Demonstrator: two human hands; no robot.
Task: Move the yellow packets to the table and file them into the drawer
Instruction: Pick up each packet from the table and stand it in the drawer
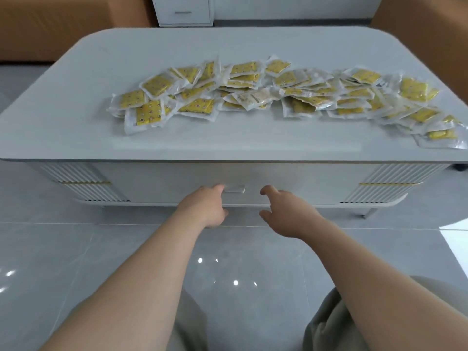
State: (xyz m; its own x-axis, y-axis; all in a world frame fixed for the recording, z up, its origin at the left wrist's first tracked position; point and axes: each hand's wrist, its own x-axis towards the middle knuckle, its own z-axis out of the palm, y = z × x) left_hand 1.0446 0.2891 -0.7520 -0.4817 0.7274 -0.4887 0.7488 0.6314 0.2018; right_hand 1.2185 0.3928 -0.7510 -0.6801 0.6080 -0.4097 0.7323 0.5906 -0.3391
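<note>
**Hands at the drawer front, pkts heaped on top**

My L hand (205,209) is at the left end of the handle (237,188) on the drawer (298,178). Fingertips reach in by that end, but the back of the hand covers them, so I can't tell if they hook it or only touch. Thumb hangs below, free. My R hand (283,211) floats just right of the handle, apart from it, fingers loosely curled w/ thumb spread, nothing in it.

Drawer front sits flush under the tbl (228,144) top, closed. Handle is pale on pale and hard to make out; only the part right of my fingers shows.

Yellow pkts (253,97) lie in a long loose heap across the middle of the tbl top, left to right, overlapping every which way. A bare strip of top runs btwn heap and near edge, wider at left. The far side of the top is bare too. At right the heap spreads close to the near edge and the frame cuts it off, so I can't see where it ends or if any overhang. Tbl's right corner is cut off as well.

Glossy floor (228,249) lies open btwn my knees and the drawer front. My shorts (329,325) show at the bottom. Behind the tbl stands a white cabinet (183,11), its top cut off by the frame.
</note>
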